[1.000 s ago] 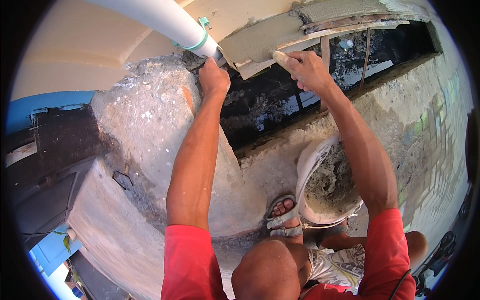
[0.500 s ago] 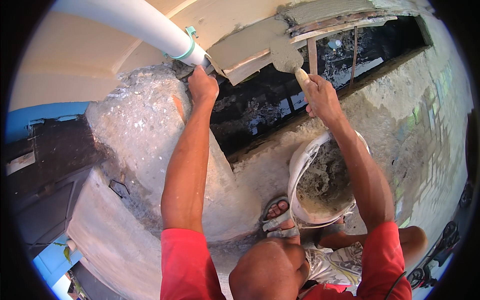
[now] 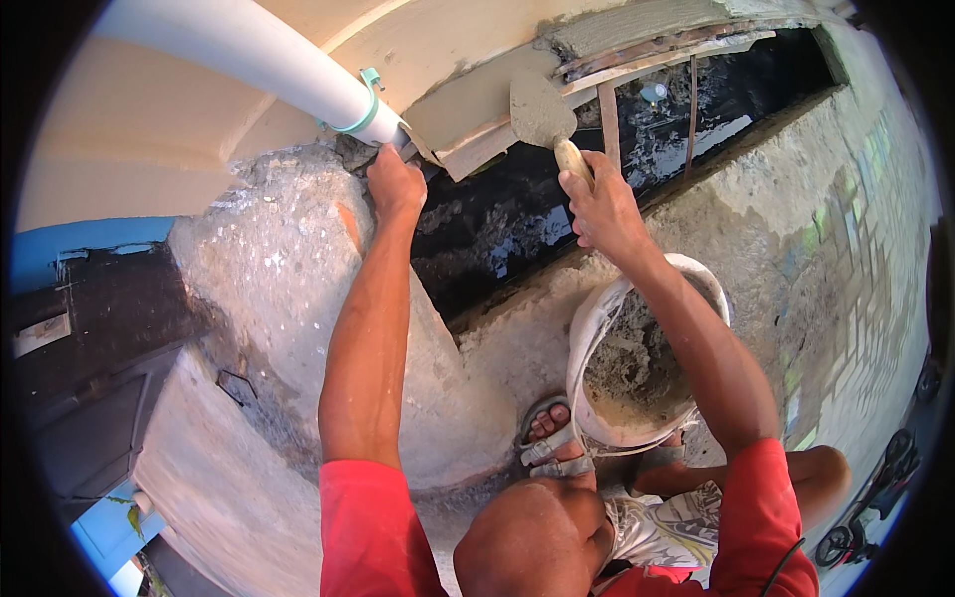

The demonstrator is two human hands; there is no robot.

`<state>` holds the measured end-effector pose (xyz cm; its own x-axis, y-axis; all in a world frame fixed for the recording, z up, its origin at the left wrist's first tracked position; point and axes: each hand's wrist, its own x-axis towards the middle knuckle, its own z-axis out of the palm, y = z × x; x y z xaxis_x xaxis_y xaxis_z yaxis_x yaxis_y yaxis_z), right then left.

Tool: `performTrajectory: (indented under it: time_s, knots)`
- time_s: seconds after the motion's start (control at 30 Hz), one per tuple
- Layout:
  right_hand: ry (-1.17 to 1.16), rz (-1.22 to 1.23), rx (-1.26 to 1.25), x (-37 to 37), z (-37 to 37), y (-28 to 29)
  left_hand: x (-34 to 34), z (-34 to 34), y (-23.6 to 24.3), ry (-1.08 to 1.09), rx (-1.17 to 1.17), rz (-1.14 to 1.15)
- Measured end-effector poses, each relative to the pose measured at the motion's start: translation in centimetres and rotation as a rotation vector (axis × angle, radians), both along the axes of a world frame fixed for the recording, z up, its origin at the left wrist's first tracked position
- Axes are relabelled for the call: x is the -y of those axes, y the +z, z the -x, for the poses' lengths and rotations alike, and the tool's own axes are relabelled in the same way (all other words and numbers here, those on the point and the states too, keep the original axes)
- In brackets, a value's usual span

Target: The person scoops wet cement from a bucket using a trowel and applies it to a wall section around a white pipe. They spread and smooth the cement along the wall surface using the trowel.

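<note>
My right hand is closed round the wooden handle of a trowel. The blade, coated in grey mortar, lies against the freshly mortared ledge at the foot of the wall. My left hand is closed at the lower end of a white pipe, beside the left end of a wooden form board. What its fingers hold is hidden. A white bucket with wet mortar in it stands below my right forearm.
An open drain channel with dark water runs under the ledge. A wooden prop and a thin rod stand in it. Rough concrete lies to the left. My sandalled foot is beside the bucket.
The trowel and my right hand have shifted left along the ledge, toward the pipe. My left hand stays at the pipe's end. The view has shifted slightly.
</note>
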<state>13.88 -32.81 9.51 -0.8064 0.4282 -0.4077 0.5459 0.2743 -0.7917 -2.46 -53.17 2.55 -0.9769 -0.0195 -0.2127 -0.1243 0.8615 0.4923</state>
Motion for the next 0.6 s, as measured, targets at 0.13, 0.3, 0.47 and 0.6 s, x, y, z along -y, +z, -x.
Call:
performTrajectory:
  time_s: [0.13, 0.3, 0.47, 0.6]
  knots:
    - [-0.061, 0.052, -0.004, 1.1, 2.6, -1.4, -0.1, -0.1, -0.5, 0.029, -0.091, -0.051]
    - [-0.203, 0.134, -0.075, 1.5, 4.9, -2.4, 0.2, 0.0, -1.0, 0.03, -0.101, -0.038]
    - [-0.195, 0.192, -0.038, 2.4, 6.0, -2.7, 0.2, 0.2, -0.9, -0.004, -0.017, -0.011]
    - [-0.077, 0.163, -0.014, 3.7, 5.9, -2.5, 0.1, 0.0, -0.3, 0.004, -0.008, -0.007]
